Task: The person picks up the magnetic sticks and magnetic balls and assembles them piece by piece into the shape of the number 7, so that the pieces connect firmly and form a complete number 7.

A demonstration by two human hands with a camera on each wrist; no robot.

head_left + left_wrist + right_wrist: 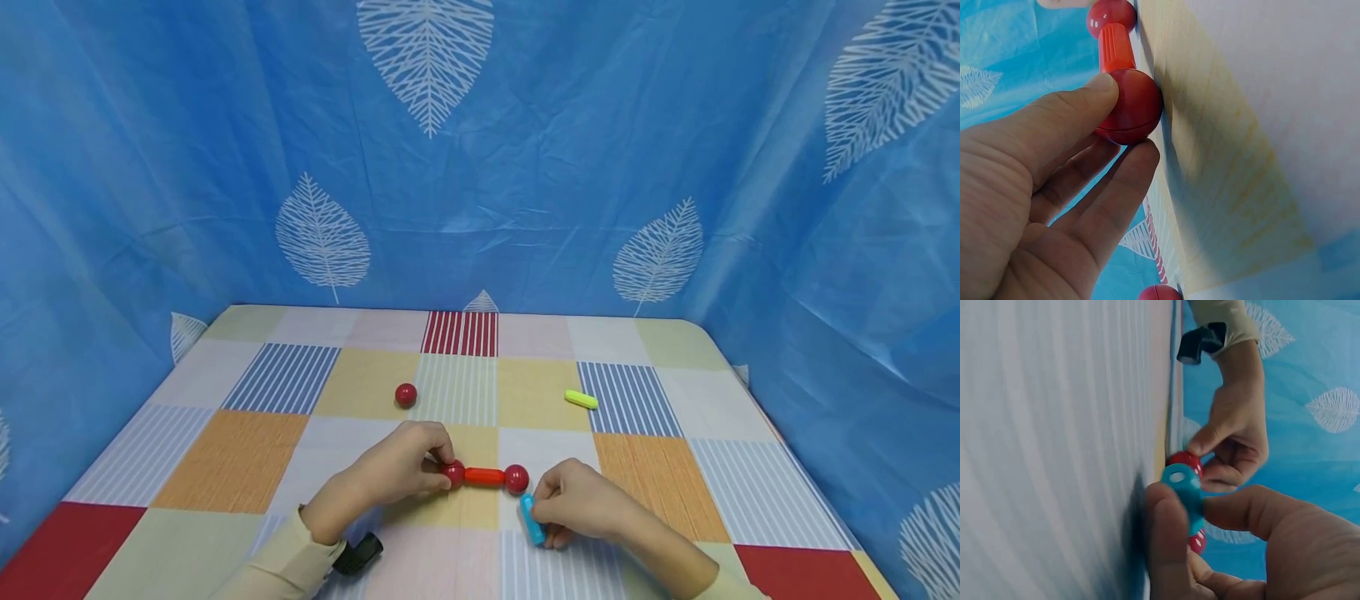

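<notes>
On the checked tablecloth (pixel 247 458) lies an orange rod (pixel 484 477) with a red ball at each end. My left hand (pixel 408 467) pinches the left red ball (pixel 453 474), thumb and fingers round it (pixel 1132 106). The right red ball (pixel 516 478) sits just left of my right hand (pixel 581 500). That hand pinches a light blue rod (pixel 532 519) between thumb and fingers (pixel 1185 494), its end close to the right ball.
A loose red ball (pixel 406 395) lies further back on the left, and a yellow-green rod (pixel 581 399) further back on the right. A blue leaf-print curtain (pixel 480 150) closes the table on three sides. A black wrist strap (pixel 358 554) shows on the left sleeve.
</notes>
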